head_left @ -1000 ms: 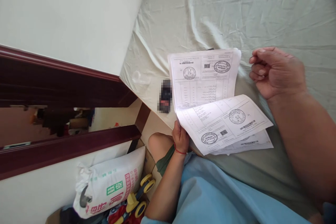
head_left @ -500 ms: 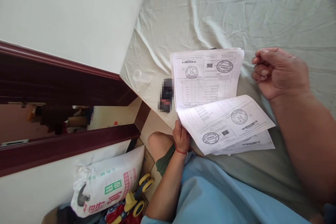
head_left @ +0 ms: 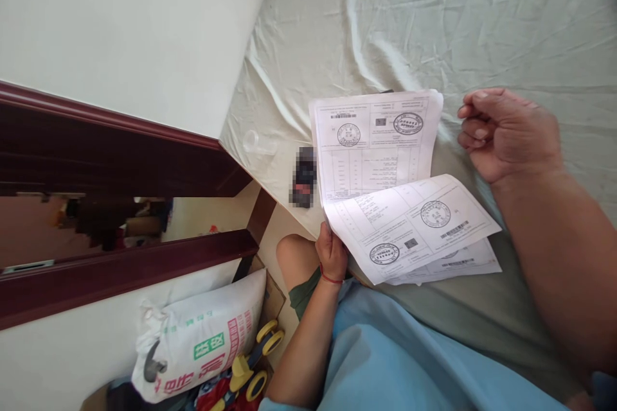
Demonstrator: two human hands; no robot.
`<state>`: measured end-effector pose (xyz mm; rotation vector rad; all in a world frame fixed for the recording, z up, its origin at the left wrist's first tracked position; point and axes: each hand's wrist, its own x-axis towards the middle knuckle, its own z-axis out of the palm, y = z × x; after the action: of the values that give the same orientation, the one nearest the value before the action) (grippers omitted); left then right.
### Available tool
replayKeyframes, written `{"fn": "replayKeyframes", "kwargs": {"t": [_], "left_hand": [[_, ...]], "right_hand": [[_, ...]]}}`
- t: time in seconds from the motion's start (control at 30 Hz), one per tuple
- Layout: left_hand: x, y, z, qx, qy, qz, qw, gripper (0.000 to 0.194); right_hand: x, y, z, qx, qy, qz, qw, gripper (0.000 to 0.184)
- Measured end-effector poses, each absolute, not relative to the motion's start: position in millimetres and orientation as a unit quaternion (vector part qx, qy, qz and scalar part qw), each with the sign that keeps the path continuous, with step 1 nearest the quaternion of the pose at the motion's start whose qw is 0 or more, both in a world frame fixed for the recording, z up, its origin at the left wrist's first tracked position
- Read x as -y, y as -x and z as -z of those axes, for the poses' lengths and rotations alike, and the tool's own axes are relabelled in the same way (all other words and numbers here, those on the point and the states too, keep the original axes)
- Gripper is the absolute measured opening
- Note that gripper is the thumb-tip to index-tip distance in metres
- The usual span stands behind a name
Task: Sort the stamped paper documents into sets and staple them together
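Note:
A stack of printed, stamped papers (head_left: 373, 167) is spread like an open booklet above the bed. My left hand (head_left: 332, 253), with a red cord at the wrist, grips it at the lower left edge; the fingers behind the sheets are hidden. One sheet folds down toward my lap, with further sheets under it. To the right, apart from the papers, my right hand (head_left: 511, 135) is in the air with its fingers curled and the thumb pressed to the index finger. Nothing shows in it.
A wrinkled pale green sheet (head_left: 434, 26) covers the bed. Left of the papers lie a blurred dark object (head_left: 303, 176) and a clear plastic container (head_left: 259, 141). Down on the left are a white printed sack (head_left: 207, 334), a yellow-wheeled toy (head_left: 245, 369) and a dark red wooden frame (head_left: 120, 154).
The papers and my right hand appear slightly further left in view. Both hands keep the same pose, and the sheets stay folded as before.

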<state>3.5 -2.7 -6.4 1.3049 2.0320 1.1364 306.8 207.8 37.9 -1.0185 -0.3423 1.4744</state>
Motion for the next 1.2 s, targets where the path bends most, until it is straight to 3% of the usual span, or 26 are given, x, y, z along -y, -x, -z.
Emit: {"fn": "replayKeyframes", "kwargs": {"t": [1.2], "left_hand": [[0.3, -4.8, 2.8, -0.748, -0.462, -0.411, 0.241, 0.039]], "right_hand": [[-207.8, -305.7, -38.9, 0.153, 0.451, -0.636, 0.607, 0.013]]}}
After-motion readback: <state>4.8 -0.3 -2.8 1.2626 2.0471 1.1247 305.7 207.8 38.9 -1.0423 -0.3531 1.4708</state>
